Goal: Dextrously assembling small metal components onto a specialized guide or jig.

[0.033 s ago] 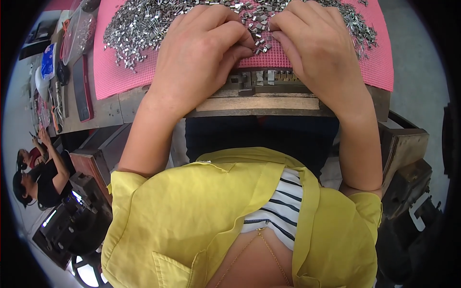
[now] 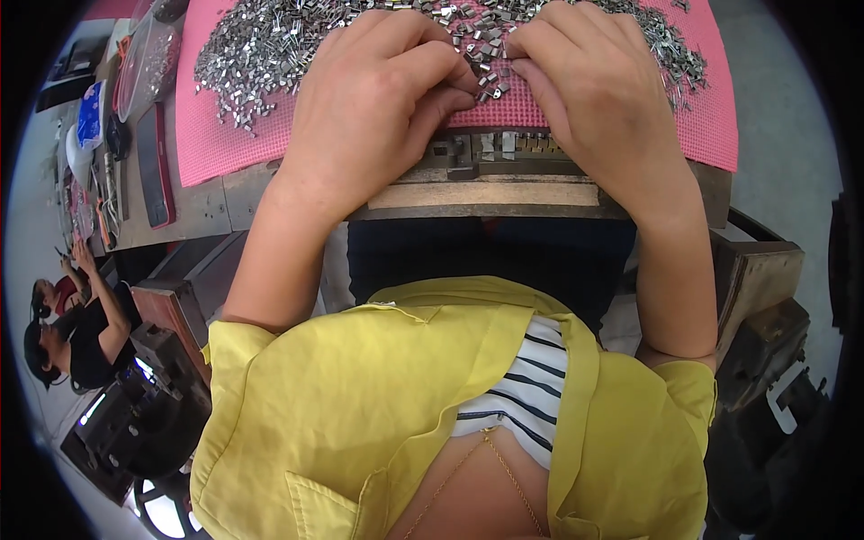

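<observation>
Left hand, right hand curled, grips unclear, among small angular metal pieces, pink grid-textured mat

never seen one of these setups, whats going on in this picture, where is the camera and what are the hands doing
There is no machine arm here: these are a person's own bare hands. The view comes from a wide fisheye camera worn on the head, looking down, so straight edges bend near the rim.

On the workbench lies a pink mat strewn with many small silvery metal pieces. A dark metal fixture sits at the mat's near edge.

The left hand and right hand are both over the mat, fingers bent among the pieces. Their fingertips are partly hidden, so I can't tell whether either holds a piece.
</observation>
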Tool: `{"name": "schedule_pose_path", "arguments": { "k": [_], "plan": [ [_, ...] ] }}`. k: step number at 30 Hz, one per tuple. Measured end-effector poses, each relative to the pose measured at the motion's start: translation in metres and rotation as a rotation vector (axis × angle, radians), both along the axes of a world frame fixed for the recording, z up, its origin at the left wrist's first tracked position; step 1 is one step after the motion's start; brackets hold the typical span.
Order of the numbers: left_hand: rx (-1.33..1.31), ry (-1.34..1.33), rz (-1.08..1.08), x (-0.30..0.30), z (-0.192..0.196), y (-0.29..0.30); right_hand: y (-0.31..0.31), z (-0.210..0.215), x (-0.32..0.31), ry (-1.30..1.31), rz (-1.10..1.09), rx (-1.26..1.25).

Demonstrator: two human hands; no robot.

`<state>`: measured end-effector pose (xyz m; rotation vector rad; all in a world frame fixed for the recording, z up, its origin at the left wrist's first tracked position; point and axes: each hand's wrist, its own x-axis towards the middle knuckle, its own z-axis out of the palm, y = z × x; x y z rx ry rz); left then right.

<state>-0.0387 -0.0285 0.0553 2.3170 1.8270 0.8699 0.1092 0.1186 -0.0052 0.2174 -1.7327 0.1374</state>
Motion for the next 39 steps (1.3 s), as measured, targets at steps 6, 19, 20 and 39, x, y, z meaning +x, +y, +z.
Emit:
{"name": "schedule_pose_path", "arguments": {
  "k": [6, 19, 20, 39],
  "plan": [
    [-0.008, -0.007, 0.015, -0.001, 0.001, -0.001, -0.004, 0.000, 0.004, -0.003, -0.049, 0.044],
    [-0.032, -0.038, 0.098, -0.003, 0.003, -0.008, -0.008, 0.000, 0.000, 0.023, -0.061, 0.025],
    [-0.056, -0.079, 0.113, -0.005, 0.004, -0.009, -0.010, 0.001, 0.001, 0.009, -0.068, 0.028],
    [-0.084, 0.051, 0.267, -0.003, 0.008, -0.025, -0.039, 0.069, 0.050, -0.977, -0.415, -0.226]
  ]
}}
